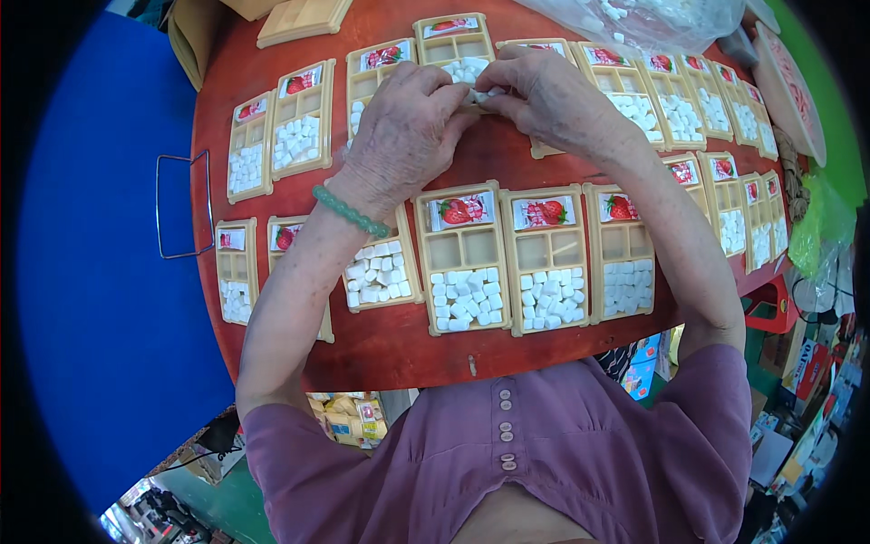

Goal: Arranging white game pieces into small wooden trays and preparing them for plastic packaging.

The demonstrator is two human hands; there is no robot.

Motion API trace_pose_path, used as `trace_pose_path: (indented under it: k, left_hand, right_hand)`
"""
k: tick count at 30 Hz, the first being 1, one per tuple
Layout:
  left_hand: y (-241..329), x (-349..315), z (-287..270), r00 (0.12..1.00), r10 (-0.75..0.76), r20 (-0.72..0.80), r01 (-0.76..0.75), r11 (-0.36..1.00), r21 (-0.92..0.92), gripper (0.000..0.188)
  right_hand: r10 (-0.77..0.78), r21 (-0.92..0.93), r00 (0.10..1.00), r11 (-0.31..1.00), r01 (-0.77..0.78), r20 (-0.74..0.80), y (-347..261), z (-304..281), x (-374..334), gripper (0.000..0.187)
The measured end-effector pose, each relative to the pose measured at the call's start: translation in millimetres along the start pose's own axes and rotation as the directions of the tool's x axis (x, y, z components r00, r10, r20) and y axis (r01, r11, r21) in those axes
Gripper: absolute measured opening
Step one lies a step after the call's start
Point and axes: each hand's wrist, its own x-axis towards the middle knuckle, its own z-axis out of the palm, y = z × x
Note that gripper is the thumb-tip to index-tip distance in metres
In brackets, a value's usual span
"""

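My left hand (pixel 403 127), with a green bead bracelet (pixel 351 212) on its wrist, and my right hand (pixel 553 100) meet over the lower part of a beige compartment tray (pixel 453 47) at the far middle. Their fingers are pinched together around a small white cube (pixel 478 94) between the fingertips; exactly which fingers grip it is partly hidden. More white cubes (pixel 465 69) lie in that tray just beyond my fingertips. A red-and-white packet with a strawberry picture (pixel 453 25) fills its top compartment. Both hands cover the tray's near end.
Similar trays, such as this one (pixel 548 236), stand in two rows on the red table (pixel 408 358), each with cubes and a packet. A clear plastic bag (pixel 652 27) of cubes lies at the far right, near a pink container (pixel 787 91). A blue surface (pixel 100 254) adjoins the left.
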Motion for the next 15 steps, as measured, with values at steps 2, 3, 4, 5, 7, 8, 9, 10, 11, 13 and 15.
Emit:
trace_pose_path:
  k: [2, 3, 4, 5, 7, 8, 9, 10, 11, 13, 15]
  left_hand:
    - [2.8, -0.6, -1.1, 1.0, 0.001, -0.007, -0.001, 1.0, 0.003, 0.021]
    - [5.9, -0.1, -2.3, 1.0, 0.013, -0.007, -0.013, 1.0, 0.003, 0.021]
    - [7.9, 0.2, -2.5, 1.0, 0.024, -0.007, -0.024, 1.0, 0.003, 0.022]
    - [8.2, 0.2, -1.3, 1.0, 0.024, -0.007, -0.024, 1.0, 0.002, 0.022]
    - [8.9, -1.9, -0.6, 0.999, 0.029, 0.025, -0.029, 1.0, 0.0, 0.024]
    - [8.4, -2.6, -0.4, 0.999, 0.029, 0.026, -0.029, 1.0, 0.001, 0.024]
    - [7.9, -2.8, 0.6, 0.999, 0.031, 0.039, -0.031, 1.0, 0.0, 0.024]
    - [7.5, -2.6, 1.0, 0.998, 0.034, 0.052, -0.034, 0.999, -0.001, 0.025]
    - [7.4, -2.0, 0.3, 0.998, 0.036, 0.051, -0.036, 0.999, -0.002, 0.025]
    - [6.7, -1.7, -1.5, 0.998, 0.045, 0.046, -0.045, 0.999, 0.002, 0.022]
    - [6.1, -2.0, -1.5, 0.999, 0.045, 0.019, -0.045, 0.999, 0.002, 0.019]
  right_hand:
    - [0.003, -0.001, 1.0, 1.0, -0.003, 0.003, -0.2, -0.2, 0.2, 0.014]
    - [0.007, -0.004, 1.0, 1.0, -0.007, 0.006, 0.2, -0.5, 0.2, 0.015]
    - [0.009, -0.004, 1.0, 1.0, -0.009, 0.006, 0.5, -0.7, 0.4, 0.015]
    - [-0.002, -0.011, 1.0, 1.0, 0.002, 0.018, 0.8, -1.1, 0.8, 0.014]
    - [-0.014, -0.015, 0.999, 1.0, 0.015, 0.03, -0.4, -2.2, 2.7, 0.014]
    - [-0.012, -0.046, 0.997, 0.999, 0.015, 0.071, -0.2, -3.7, 4.8, 0.015]
    - [-0.006, -0.079, 0.994, 0.997, 0.015, 0.112, 0.5, -4.9, 6.4, 0.015]
    - [-0.005, -0.08, 0.994, 0.997, 0.014, 0.112, 1.2, -5.3, 8.5, 0.015]
    - [0.01, -0.098, 0.989, 0.995, 0.005, 0.148, 1.8, -5.4, 11.1, 0.016]
    - [0.024, -0.116, 0.983, 0.993, -0.002, 0.184, 1.4, -8.0, 13.3, 0.016]
    - [0.026, 0.005, 0.979, 1.0, -0.028, 0.203, -0.7, -15.6, 15.2, 0.017]
